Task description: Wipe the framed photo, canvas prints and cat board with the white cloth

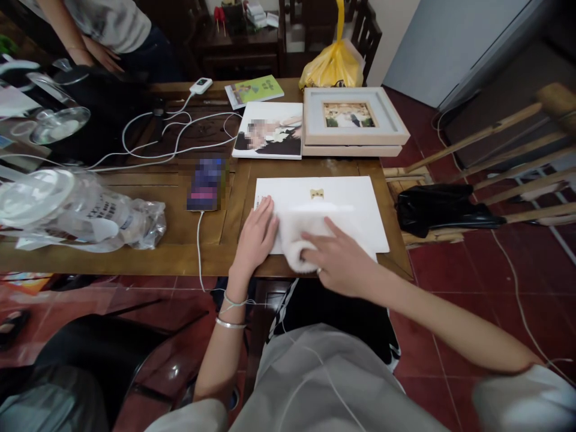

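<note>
A: Where is the white cloth (pixel 294 237)?
B: It lies bunched up on the near edge of the white board (pixel 346 195), close to the board's left corner.
A: Who is touching it?
B: The right hand (pixel 336 263) is on top of it. The pointing finger lies stretched out over the cloth. The other fingers bend down onto it, and I cannot tell if they grab it or just press.
A: And the other hand?
B: The left hand (pixel 256 235) lies flat on the left edge of the white board, right beside the cloth. Its fingers are straight and close together. It holds nothing.
A: What is under the white board?
B: A brown wooden table (pixel 135 247).
A: What is near the white board?
B: Just left of it lies a phone (pixel 206 185) with a white cable. Far to the left is a see-through bag (pixel 112 219) with a white tub in it. Behind the white board lies a big photo (pixel 270 137), and next to that a picture frame (pixel 353 117) on top of another one. Further behind are a green booklet (pixel 254 90) and a yellow bag (pixel 333 67). Right of the white board a black bag (pixel 436 207) rests on wooden poles. Far behind and to the left, another person's hand (pixel 101 57) rests on something black
</note>
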The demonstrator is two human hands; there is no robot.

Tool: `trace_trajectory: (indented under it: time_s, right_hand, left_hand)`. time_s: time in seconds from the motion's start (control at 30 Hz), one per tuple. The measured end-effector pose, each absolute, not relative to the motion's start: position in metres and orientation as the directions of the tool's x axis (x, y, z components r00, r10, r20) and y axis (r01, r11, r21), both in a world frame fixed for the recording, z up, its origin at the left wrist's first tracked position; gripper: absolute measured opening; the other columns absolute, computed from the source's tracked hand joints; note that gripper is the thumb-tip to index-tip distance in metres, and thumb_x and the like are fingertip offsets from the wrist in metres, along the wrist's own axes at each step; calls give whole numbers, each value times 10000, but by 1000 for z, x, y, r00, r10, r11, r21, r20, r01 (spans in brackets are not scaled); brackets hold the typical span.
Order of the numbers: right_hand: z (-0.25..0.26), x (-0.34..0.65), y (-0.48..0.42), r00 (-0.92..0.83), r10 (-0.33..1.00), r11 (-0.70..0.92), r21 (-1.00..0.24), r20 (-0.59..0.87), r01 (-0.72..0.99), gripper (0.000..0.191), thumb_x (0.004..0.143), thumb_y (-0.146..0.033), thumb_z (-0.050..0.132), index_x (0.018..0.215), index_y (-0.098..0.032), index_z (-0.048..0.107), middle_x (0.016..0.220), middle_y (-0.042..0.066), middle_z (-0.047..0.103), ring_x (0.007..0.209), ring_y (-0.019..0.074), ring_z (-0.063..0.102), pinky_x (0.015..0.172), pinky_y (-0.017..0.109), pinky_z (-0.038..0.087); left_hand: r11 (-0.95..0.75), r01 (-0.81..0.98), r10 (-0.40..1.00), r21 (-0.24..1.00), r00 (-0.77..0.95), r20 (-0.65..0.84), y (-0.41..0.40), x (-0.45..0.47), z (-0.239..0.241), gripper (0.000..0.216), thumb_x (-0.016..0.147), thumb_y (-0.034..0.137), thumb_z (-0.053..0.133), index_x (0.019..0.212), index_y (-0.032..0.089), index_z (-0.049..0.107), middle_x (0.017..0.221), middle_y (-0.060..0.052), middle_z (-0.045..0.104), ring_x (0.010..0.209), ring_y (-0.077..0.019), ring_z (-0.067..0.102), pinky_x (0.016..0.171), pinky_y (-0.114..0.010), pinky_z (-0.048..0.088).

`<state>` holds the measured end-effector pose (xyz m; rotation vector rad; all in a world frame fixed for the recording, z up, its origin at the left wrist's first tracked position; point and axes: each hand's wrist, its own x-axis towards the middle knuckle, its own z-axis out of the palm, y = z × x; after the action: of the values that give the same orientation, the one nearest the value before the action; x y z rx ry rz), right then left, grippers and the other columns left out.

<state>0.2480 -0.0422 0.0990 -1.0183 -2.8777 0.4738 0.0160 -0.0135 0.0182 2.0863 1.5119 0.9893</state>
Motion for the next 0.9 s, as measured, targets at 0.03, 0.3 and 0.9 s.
trace_trajectory:
  time_s: [0.03, 0.3, 0.9]
  right_hand:
    - [99, 249, -29, -740, 670, 694, -305, -59, 652, 477, 811, -59, 480, 1208, -192, 708, 1362, 161, 672, 1224, 300, 649, 1223, 624, 229]
    - [110, 187, 76, -613, 787, 520, -465, -65, 717, 545, 826, -39, 401, 1282, -170, 668, 1277, 117, 719, 1178, 288, 617, 1102, 481, 335]
    - [83, 325, 79, -441, 892, 443, -386, 99, 809, 316, 721, -76, 395, 853, -197, 655, 844, 91, 735, 884, 307, 677, 1043, 513, 433]
  left_hand:
    - [-347, 685, 933, 640, 184, 309, -14, 17, 17, 515, 1074, 416, 415, 1534, 194, 485, 1622, -138, 445, 1543, -280, 371, 1290, -536, 263]
    - [-355, 723, 929, 593, 202, 310, -11, 15, 16, 469, 1047, 336, 462, 1473, 159, 548, 1581, -157, 498, 1511, -302, 426, 1269, -582, 292]
    - [-342, 703, 934, 623, 179, 310, -13, 16, 16, 465, 1025, 283, 478, 1461, 146, 563, 1574, -161, 504, 1507, -297, 432, 1267, -584, 304]
